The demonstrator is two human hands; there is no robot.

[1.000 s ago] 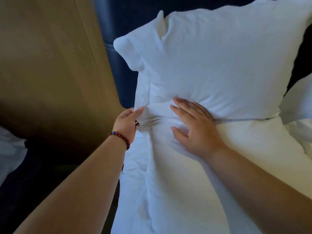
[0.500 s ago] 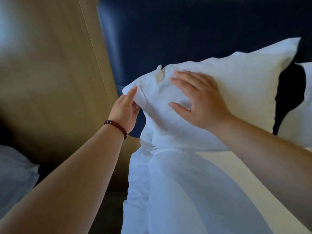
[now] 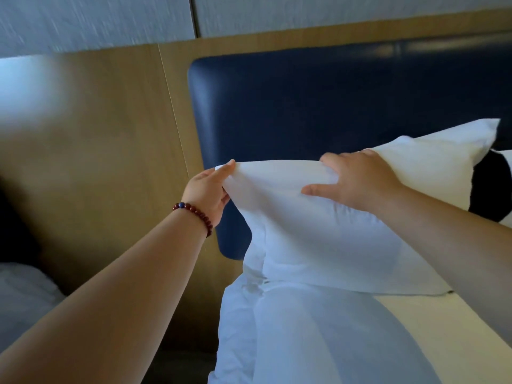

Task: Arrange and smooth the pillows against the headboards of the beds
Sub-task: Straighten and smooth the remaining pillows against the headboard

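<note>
A white pillow [image 3: 332, 234] leans against the dark blue padded headboard [image 3: 304, 106] at the head of the bed. My left hand [image 3: 207, 189], with a red bead bracelet on the wrist, pinches the pillow's top left corner. My right hand [image 3: 357, 181] grips the pillow's top edge, fingers curled over it and thumb spread on the front face. A second white pillow [image 3: 507, 162] shows only as a sliver at the far right edge.
A white duvet [image 3: 318, 336] covers the bed below the pillow. A wooden wall panel [image 3: 110, 162] stands left of the headboard. Another bed's white bedding [image 3: 22, 295] shows at the lower left, across a dark gap.
Both hands climbed from the pillow's lower edge to its top edge. The left hand now pinches the top left corner, the right grips the top. The view tilted up to the headboard.
</note>
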